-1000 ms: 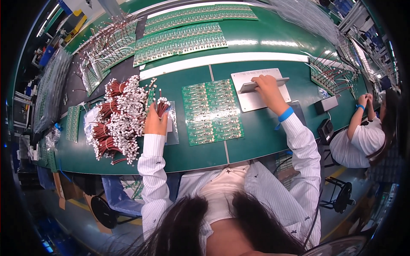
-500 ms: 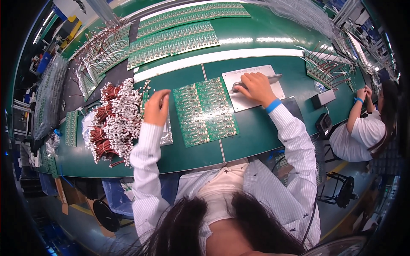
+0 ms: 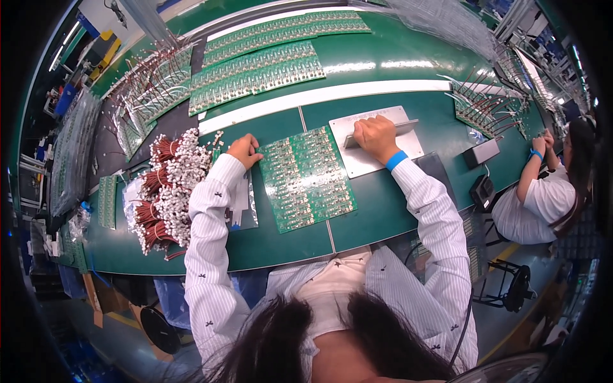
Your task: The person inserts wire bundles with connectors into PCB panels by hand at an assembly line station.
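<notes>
A green circuit board panel (image 3: 308,182) lies flat in front of me on the green table. My left hand (image 3: 243,152) is beside its upper left corner, thumb and forefinger apart; I cannot tell whether the thumb touches the edge. My right hand (image 3: 378,138) is wrapped round the upright handle (image 3: 405,126) of a flat metal plate (image 3: 367,165), right of the panel. Bundles of brown wires with white connectors (image 3: 167,191) are heaped left of my left hand. Small loose parts (image 3: 218,140) lie just behind that hand.
Rows of circuit boards (image 3: 255,76) lie along the back, beyond a white strip (image 3: 268,108). Wired boards (image 3: 156,96) stand at the back left, more (image 3: 476,108) at the right. A grey box (image 3: 481,152) sits near the right edge, where a co-worker (image 3: 536,198) is seated.
My left hand has come down toward the panel's upper left corner. The right hand has shifted left along the handle, its fingers now curled tighter. The view has tilted slightly.
</notes>
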`<action>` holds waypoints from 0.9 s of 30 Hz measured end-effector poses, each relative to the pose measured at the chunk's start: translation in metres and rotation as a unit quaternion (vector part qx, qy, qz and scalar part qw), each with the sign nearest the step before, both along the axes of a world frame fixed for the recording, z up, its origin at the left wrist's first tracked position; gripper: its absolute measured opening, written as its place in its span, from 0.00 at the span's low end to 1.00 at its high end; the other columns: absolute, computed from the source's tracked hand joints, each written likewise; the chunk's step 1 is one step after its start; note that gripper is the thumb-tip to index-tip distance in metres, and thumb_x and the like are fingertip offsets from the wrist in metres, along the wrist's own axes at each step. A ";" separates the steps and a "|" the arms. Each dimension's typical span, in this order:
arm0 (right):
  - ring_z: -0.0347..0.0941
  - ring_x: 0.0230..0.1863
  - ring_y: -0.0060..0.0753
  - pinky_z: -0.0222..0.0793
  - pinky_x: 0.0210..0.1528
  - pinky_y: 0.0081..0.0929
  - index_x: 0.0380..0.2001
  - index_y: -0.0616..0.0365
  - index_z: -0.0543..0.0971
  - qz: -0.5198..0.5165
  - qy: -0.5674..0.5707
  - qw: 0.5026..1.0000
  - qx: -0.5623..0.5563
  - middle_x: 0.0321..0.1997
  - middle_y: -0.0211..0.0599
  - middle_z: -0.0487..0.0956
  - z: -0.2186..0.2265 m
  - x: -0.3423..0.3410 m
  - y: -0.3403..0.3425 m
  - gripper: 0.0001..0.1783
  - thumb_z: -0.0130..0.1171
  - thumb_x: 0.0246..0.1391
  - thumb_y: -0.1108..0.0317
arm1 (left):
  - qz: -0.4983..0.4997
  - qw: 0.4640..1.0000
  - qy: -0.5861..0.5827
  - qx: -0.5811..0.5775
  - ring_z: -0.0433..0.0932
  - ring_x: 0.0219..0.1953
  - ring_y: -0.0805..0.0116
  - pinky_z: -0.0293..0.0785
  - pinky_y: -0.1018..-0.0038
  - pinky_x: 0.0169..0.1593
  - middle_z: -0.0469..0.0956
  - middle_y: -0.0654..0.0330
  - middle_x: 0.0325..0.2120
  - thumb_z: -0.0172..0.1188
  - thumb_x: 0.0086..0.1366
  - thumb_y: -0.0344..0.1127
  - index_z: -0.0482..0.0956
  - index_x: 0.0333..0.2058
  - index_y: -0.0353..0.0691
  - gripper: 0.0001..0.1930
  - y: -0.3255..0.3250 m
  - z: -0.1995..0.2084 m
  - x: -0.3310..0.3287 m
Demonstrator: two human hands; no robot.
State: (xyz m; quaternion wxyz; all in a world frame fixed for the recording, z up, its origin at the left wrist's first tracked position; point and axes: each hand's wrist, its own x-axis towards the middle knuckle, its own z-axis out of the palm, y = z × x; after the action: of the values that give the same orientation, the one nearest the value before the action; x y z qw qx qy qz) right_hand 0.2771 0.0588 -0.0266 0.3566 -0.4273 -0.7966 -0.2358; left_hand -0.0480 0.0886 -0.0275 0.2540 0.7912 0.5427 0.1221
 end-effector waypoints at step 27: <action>0.65 0.20 0.30 0.59 0.25 0.24 0.16 0.55 0.66 0.096 -0.159 0.981 -0.060 0.15 0.33 0.67 0.011 -0.052 -0.015 0.15 0.49 0.45 0.56 | 0.065 0.954 -0.232 0.178 0.69 0.17 0.79 0.64 0.82 0.21 0.70 0.63 0.14 0.52 0.52 0.28 0.68 0.22 0.33 0.05 -0.039 0.167 -0.020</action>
State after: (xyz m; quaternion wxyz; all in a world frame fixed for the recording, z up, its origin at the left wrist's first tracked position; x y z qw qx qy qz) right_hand 0.2251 0.0441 -0.0154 0.2205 -0.3262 -0.8932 -0.2173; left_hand -0.0680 0.0492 0.1391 0.2200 0.7362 0.4887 0.4132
